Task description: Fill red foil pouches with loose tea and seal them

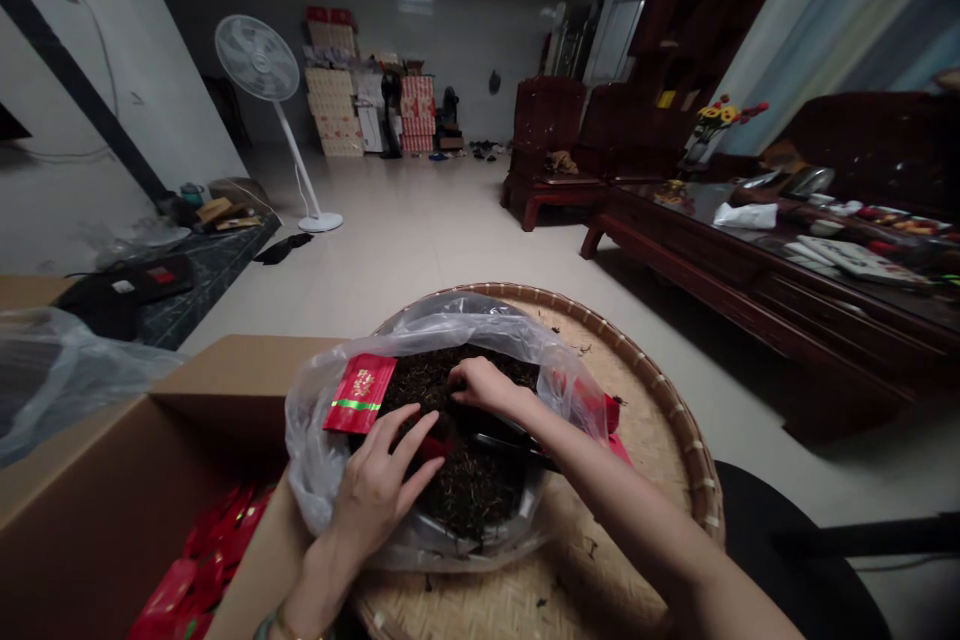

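Dried leaves (472, 495) sit in a plastic bag (319, 450) toward the left edge of the woven tray (649, 440), mouth wide, presumably for hand access. Left hand (386, 480): fingers spread. Right hand (484, 387): fingers curled; cannot tell whether pinching leaves.

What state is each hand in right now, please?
Left hand: fingers parted around a red item; grip cannot be told.
Right hand: fingers curled at the dark leaves; any hold is hidden.
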Available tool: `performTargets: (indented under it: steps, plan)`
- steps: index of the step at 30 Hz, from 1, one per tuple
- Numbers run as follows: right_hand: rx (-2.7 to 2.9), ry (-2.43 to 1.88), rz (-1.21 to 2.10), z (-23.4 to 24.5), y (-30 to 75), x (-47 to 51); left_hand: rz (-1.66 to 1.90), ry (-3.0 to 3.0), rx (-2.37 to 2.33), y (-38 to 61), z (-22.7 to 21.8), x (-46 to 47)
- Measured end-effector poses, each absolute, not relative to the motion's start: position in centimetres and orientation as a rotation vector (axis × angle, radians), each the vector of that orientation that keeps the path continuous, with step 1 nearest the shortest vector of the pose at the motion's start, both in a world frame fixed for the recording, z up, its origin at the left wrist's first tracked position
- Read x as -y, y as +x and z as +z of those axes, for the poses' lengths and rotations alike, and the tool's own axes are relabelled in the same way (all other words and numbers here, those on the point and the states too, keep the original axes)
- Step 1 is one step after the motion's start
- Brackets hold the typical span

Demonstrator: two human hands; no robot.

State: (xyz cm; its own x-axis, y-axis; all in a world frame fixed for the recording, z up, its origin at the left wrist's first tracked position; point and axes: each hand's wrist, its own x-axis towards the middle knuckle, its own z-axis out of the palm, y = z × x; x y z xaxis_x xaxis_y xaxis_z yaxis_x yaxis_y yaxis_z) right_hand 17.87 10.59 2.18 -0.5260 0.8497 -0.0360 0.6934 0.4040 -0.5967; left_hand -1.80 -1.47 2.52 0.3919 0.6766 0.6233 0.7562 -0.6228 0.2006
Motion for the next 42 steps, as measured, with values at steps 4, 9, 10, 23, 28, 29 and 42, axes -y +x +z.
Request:
performTargets:
  steps: [4, 9, 10, 23, 28, 29, 42]
  plan:
    - [2.086, -1.359, 1.077, 2.6, 19.3, -10.5, -0.942, -2.560, 1.104, -3.2, 3.7, 0.2]
    - [1.733, -1.311, 1.388, 3.4, 20.6, -9.4, -0.974, -2.597, 0.686, -4.0, 4.4, -1.5]
    - [1.677, -1.291, 1.430, 3.6, 20.7, -9.1, -0.952, -2.626, 0.614, -4.0, 4.5, -1.8]
    - [1.362, -1.086, 1.726, 8.5, 20.3, -5.3, -0.779, -2.532, 0.351, -2.6, 6.4, -3.2]
    - [1.499, -1.123, 1.707, 8.6, 18.5, -4.1, -0.754, -2.548, 0.528, -2.3, 6.3, -3.3]
    - [1.546, -1.171, 1.646, 8.3, 18.3, -4.0, -0.757, -2.554, 0.553, -2.4, 6.1, -3.3]
    - [2.182, -1.245, 0.720, 8.8, 17.8, -3.0, -0.865, -2.585, 0.558, -3.1, 5.4, -3.2]
